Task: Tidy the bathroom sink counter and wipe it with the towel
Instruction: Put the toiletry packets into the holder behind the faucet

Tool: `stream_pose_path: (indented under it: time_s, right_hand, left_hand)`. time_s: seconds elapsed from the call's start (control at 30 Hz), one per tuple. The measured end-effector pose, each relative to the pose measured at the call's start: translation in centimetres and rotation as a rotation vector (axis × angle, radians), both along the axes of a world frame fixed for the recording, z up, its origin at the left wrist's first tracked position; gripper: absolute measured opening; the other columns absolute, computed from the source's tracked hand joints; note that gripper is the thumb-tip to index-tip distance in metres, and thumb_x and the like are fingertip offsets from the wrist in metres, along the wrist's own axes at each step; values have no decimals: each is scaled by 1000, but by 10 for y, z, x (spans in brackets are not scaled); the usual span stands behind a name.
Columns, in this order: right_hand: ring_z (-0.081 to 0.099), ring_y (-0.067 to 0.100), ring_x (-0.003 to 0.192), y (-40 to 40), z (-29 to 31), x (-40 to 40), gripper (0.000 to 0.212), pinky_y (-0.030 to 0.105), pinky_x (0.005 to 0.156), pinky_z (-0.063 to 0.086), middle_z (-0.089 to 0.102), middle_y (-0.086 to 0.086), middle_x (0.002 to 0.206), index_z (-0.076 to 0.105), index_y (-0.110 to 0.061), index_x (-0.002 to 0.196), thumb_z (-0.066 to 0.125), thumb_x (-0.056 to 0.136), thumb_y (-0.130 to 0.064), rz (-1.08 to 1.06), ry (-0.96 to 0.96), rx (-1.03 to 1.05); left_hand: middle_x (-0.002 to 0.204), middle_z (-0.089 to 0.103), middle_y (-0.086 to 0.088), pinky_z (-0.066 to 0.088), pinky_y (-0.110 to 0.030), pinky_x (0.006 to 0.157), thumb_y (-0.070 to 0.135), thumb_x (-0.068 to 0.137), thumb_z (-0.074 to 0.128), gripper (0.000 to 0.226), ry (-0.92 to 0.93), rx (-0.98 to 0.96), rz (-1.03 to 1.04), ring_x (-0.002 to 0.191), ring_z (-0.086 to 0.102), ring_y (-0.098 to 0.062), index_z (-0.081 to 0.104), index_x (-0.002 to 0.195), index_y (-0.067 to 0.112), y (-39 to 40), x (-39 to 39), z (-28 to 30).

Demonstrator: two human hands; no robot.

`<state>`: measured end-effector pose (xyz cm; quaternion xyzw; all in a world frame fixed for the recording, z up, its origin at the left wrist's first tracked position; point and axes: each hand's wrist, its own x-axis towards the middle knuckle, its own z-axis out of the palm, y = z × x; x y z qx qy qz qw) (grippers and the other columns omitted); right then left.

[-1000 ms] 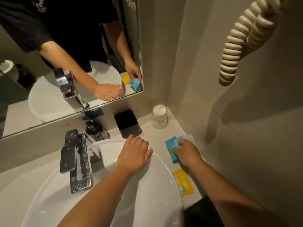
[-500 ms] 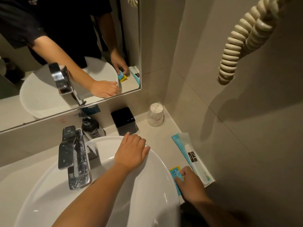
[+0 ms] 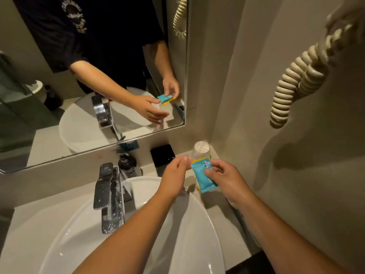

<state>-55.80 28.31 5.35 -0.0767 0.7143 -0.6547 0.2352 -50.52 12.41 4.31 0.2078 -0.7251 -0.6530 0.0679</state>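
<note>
Blue and yellow sachets (image 3: 203,176), 2 stacked, were pinched in the right hand (image 3: 227,180) above the surface (image 3: 217,202) beside the sink (image 3: 177,234), the left hand (image 3: 174,175) nipping their corner; tidying seemed underway, with setting them down neatly likely next.

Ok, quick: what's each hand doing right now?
Left hand: pinching the top edge of the yellow sachet.
Right hand: closed on the blue sachet, with the yellow one stacked behind it.
</note>
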Motion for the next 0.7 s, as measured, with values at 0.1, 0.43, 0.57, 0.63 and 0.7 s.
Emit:
stream_pose_path:
  time_s: [0.1, 0.43, 0.57, 0.63, 0.7]
  right_hand:
    - [69, 9, 73, -25, 10, -14, 18, 20, 63, 54, 75, -4, 79, 69, -24, 88, 65, 85, -7, 46, 70, -6]
    - [66, 13, 80, -95, 20, -61, 17, 25, 67, 52, 70, 0, 93, 64, -21, 104, 66, 86, -23, 268, 189, 138]
    - [58, 9, 73, -122, 18, -75, 22, 23, 63, 48, 60, -3, 82, 58, -25, 109, 63, 88, -20, 396, 318, 287]
    - [60, 13, 78, -132, 14, -80, 11, 26, 64, 47, 65, -1, 89, 61, -24, 101, 60, 90, -22, 413, 409, 360]
    - [60, 15, 81, -141, 8, -84, 9, 28, 64, 44, 68, 1, 93, 65, -22, 93, 57, 90, -24, 384, 472, 425]
  left_hand:
    - [91, 67, 7, 52, -30, 76, 26, 93, 55, 12, 44, -62, 43, 79, 61, -3, 66, 97, 25, -11, -11, 19]
    - [96, 71, -10, 52, -42, 86, 15, 89, 61, 8, 19, 137, 358, 93, 67, -26, 66, 89, 22, -56, -17, 24]
    - [75, 66, 3, 48, -19, 63, 17, 89, 62, 14, -19, -152, 445, 69, 59, -13, 63, 76, 24, -70, -23, 19]
    - [72, 64, 8, 40, -9, 53, 18, 89, 61, 13, -45, -232, 496, 64, 56, -6, 63, 77, 23, -75, -27, 15]
    - [74, 64, 9, 39, -8, 53, 20, 90, 61, 9, -80, -274, 550, 65, 56, -2, 64, 81, 22, -77, -32, 10]
